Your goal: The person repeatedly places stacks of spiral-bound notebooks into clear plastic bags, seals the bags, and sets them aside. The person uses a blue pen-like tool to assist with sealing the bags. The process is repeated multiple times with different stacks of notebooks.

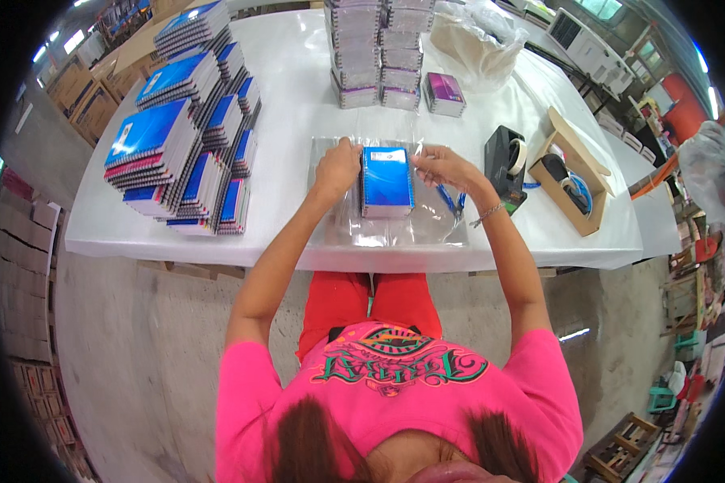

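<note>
Left hand [340, 169] sits at the upper left edge of the blue-covered notebook pile [387, 183], its fingers curled; from my feed I cannot tell whether they are clamped on the clear plastic sheet [435, 231]; the right hand [441, 166] is opposite, thumb and fingers bent beside the pile's upper right edge, and I cannot tell whether they pinch film; the pile lies between both hands, on the sheet; just below the right hand I see a blue-handled tool [453, 201]; to its right stands a black tape dispenser [499, 165]; well left of the left hand rise notebook stacks [149, 133].
</note>
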### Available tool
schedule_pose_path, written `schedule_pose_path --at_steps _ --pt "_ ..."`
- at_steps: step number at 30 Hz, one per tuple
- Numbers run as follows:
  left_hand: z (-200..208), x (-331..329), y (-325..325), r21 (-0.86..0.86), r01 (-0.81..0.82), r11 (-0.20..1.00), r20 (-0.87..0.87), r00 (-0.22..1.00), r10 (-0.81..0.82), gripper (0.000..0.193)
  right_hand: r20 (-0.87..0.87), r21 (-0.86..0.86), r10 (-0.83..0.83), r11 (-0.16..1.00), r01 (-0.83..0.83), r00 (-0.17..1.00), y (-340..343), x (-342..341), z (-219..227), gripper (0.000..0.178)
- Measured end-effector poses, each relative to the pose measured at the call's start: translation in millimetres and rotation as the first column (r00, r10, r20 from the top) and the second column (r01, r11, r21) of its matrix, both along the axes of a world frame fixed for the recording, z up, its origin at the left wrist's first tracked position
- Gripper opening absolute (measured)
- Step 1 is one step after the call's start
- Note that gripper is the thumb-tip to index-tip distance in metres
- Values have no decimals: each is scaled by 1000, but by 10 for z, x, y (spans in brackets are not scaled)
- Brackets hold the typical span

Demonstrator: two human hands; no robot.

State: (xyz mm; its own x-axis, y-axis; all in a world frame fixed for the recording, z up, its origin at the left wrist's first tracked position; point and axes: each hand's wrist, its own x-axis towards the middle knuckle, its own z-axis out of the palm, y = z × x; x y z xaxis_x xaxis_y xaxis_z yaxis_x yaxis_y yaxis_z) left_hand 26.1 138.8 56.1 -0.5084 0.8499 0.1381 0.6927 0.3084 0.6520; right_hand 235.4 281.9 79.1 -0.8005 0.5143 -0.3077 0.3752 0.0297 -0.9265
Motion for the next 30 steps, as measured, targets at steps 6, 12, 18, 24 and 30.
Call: schedule_pose_path --at_steps 6,12,18,24,30 --pt "20 98 -10 12 47 999 87 995 -48 33 -12 7 -7 1000 7 1000 -112 -94 -79 29" --pt "50 218 -32 -46 2 999 -17 1000 -3 30 -49 45 -35 998 37 998 -167 -119 -51 28" --pt "131 274 9 -81 23 996 -15 1000 -25 30 -131 52 -32 998 39 991 -171 -179 -176 21" --pt "16 289 85 -89 24 996 -48 998 -28 28 -81 145 -82 985 93 993 -298 -298 -215 18" --pt "48 444 106 -91 -7 996 -83 997 -1 28 -86 301 -160 937 178 983 -411 -361 -270 17"
